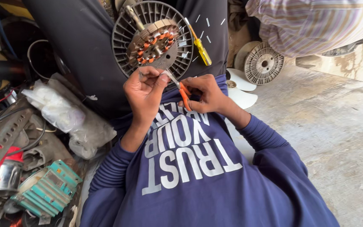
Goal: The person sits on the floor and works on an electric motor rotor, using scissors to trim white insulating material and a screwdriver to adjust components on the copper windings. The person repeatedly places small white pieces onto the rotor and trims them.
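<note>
A round grey finned motor disc [124,38] with copper windings at its centre rests on my lap. My left hand [144,90] pinches a small white strip just below the disc's rim. My right hand [204,93] grips orange-handled scissors [183,94], their blades pointing up-left at that strip. A yellow-handled screwdriver [200,48] lies on my dark trousers beside the disc, with several small white cut slips scattered around it.
At left lie clear plastic bags [61,111], a teal finned part [47,189], a red-and-chrome part [3,172] and cables. At upper right stand a grey wire spool [263,63], white fan blades [242,88] and a person in a striped garment [311,23]. Concrete floor [337,134] spreads right.
</note>
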